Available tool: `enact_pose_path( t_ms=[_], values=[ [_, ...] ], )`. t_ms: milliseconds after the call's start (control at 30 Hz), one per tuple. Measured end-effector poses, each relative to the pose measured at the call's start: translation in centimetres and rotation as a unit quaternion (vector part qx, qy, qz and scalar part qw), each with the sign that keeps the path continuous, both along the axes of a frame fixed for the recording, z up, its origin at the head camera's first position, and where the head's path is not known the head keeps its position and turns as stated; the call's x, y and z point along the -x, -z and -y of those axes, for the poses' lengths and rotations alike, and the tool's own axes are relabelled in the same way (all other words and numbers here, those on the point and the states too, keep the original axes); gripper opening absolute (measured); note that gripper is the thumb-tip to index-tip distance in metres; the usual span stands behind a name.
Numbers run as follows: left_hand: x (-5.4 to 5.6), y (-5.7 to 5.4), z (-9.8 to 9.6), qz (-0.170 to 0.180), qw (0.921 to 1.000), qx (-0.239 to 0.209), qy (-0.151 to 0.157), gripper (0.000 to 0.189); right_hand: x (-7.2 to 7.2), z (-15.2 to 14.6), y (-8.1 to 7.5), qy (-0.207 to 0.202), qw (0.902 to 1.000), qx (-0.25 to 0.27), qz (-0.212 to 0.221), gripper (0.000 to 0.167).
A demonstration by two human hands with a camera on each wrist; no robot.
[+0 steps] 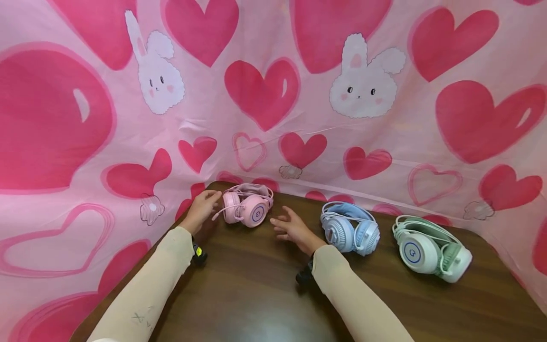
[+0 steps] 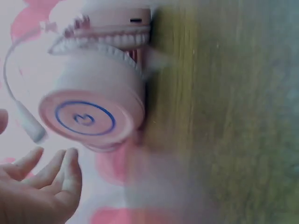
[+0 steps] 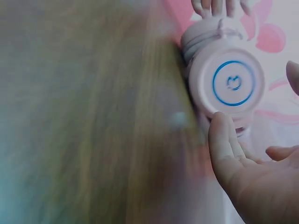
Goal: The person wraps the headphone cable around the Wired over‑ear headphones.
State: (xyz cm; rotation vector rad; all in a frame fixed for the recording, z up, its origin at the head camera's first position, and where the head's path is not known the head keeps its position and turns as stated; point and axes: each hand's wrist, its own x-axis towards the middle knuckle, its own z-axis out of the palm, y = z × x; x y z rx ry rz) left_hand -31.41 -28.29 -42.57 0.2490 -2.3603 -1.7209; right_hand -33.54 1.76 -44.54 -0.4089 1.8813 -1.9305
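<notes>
Pink over-ear headphones [image 1: 255, 212] with a thin boom microphone rest on the dark wooden table [image 1: 239, 285] near its far left corner. My left hand [image 1: 203, 209] is at their left side, fingers loosely extended by the microphone; in the left wrist view the fingertips [image 2: 70, 156] stay just below the ear cup. On the other side my right hand [image 1: 295, 229] reaches toward them with fingers spread and nothing in its grasp. From the right wrist, the index fingertip [image 3: 219, 119] overlaps the lower edge of the cup with the blue ring logo [image 3: 233, 83].
Blue headphones [image 1: 339, 235] stand right of my right hand, and green-and-white headphones [image 1: 420, 254] lie farther right. A pink cloth [image 1: 273, 156] printed with hearts and rabbits hangs behind and to the left of the table. Each wrist carries a black strapped device.
</notes>
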Motion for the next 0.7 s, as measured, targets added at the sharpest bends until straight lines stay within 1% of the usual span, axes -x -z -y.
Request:
enact_pose_path(
  t_ms=[67,100,133,200,267,300,333,400,467,500,600,700],
  values=[
    [-0.7,-0.5,-0.1,-0.039,0.998,0.044,-0.022,0.049,-0.6,-0.7,-0.3,-0.014,0.9998,-0.003,-0.011,0.083],
    [-0.9,-0.6,-0.3,-0.066,0.9947,0.072,-0.031,0.046,-1.0,-1.1,-0.4,-0.021,0.9996,-0.004,-0.018,0.081],
    [-1.2,-0.8,-0.4,-0.096,0.9892,0.104,-0.04,0.042,-1.3,-1.5,-0.5,-0.027,0.9993,-0.007,-0.024,0.079],
    [-1.6,-1.0,-0.8,-0.157,0.9725,0.164,-0.055,0.035,-2.0,-2.4,-0.6,-0.04,0.9986,-0.012,-0.032,0.075],
    [-1.9,-1.1,-1.2,-0.211,0.9521,0.213,-0.06,0.029,-2.7,-3.4,-0.6,-0.051,0.9977,-0.016,-0.041,0.07],
    [-2.0,-1.2,-1.5,-0.234,0.9414,0.236,-0.06,0.028,-3.0,-4.0,-0.6,-0.054,0.9974,-0.02,-0.044,0.068],
    [-2.2,-1.2,-1.7,-0.252,0.9327,0.252,-0.056,0.027,-3.4,-4.5,-0.5,-0.056,0.9971,-0.023,-0.046,0.066],
    [-2.6,-1.3,-2.1,-0.279,0.9186,0.276,-0.045,0.028,-4.0,-5.5,-0.5,-0.057,0.9968,-0.028,-0.049,0.064],
    [-3.0,-1.4,-2.6,-0.291,0.9104,0.292,-0.035,0.03,-4.6,-6.6,-0.4,-0.052,0.9968,-0.034,-0.05,0.063],
    [-3.2,-1.4,-2.9,-0.295,0.9071,0.299,-0.029,0.032,-4.9,-7.2,-0.4,-0.048,0.9969,-0.037,-0.05,0.062],
    [-3.7,-1.3,-3.8,-0.299,0.9021,0.311,-0.009,0.035,-5.7,-8.9,-0.4,-0.04,0.997,-0.042,-0.052,0.061],
    [-4.0,-0.9,-4.7,-0.3,0.8947,0.331,0.007,0.035,-6.4,-10.5,0.1,-0.038,0.9955,-0.051,-0.07,0.06]
  ],
)
